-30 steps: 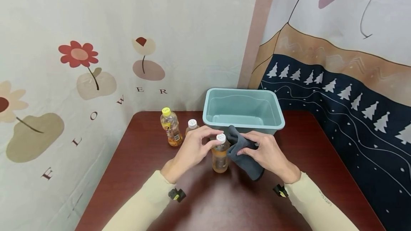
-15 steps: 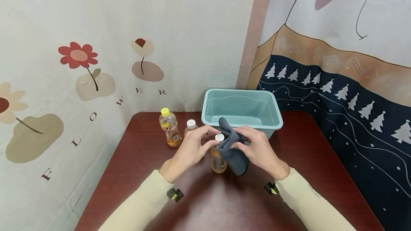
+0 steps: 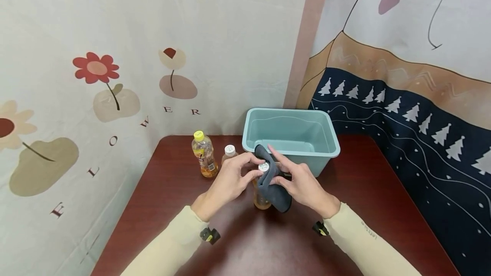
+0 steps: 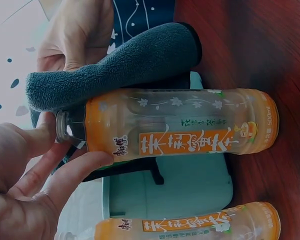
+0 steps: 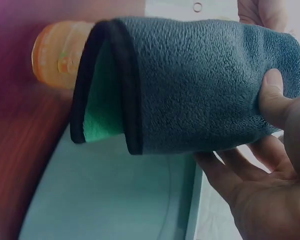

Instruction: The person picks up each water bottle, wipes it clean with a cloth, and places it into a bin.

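Dk-red tbl [image 3: 261,246]: L hand [image 3: 230,176] pinches upright btl [image 4: 185,122], R hand [image 3: 304,182] grips gry cloth [image 5: 190,85].

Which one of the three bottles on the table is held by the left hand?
The front bottle: the left hand holds it near its white cap. The yellow-capped bottle and the other white-capped bottle stand farther back, unheld.

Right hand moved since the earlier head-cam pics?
Yes. Judged against the teal bin, the right hand, holding the grey cloth, has moved left in the head view, toward the white-capped bottle held by the left hand.
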`<action>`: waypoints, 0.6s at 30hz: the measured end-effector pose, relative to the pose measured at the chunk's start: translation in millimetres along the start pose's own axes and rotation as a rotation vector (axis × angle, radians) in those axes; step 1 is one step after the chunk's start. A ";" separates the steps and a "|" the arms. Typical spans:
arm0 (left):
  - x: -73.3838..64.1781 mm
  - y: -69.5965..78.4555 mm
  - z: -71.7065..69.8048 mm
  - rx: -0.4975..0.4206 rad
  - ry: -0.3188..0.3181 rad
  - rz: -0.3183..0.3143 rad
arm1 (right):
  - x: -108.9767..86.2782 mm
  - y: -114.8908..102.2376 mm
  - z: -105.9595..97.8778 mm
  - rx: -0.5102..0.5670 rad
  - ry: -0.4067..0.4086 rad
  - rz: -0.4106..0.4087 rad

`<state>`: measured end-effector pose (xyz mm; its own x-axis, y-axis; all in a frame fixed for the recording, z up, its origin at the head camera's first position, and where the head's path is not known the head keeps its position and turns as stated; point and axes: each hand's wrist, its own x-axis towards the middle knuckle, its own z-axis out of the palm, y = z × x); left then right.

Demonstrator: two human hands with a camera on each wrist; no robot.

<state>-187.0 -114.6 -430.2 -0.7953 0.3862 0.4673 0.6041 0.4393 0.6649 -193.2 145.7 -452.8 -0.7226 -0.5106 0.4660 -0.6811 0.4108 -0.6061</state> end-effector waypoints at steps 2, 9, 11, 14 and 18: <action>-0.2 -0.8 0.9 0.012 0.001 0.002 | -0.5 0.5 -0.7 -0.032 -0.001 -0.022; -0.3 -3.0 2.2 0.023 0.001 0.004 | -2.0 0.2 1.6 -0.062 -0.004 0.027; -0.2 -3.3 2.8 0.015 -0.001 0.003 | -2.9 0.4 2.3 -0.055 -0.007 0.044; -0.4 -3.2 3.1 0.012 -0.005 0.001 | -3.8 1.3 2.8 -0.045 -0.020 0.055; -1.9 -2.5 2.9 0.027 -0.006 0.002 | -5.6 3.6 3.9 -0.029 -0.036 0.060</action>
<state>-186.8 -114.1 -434.5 -0.7938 0.3916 0.4653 0.6069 0.4605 0.6478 -191.1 147.1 -460.1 -0.7579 -0.5108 0.4058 -0.6403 0.4631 -0.6128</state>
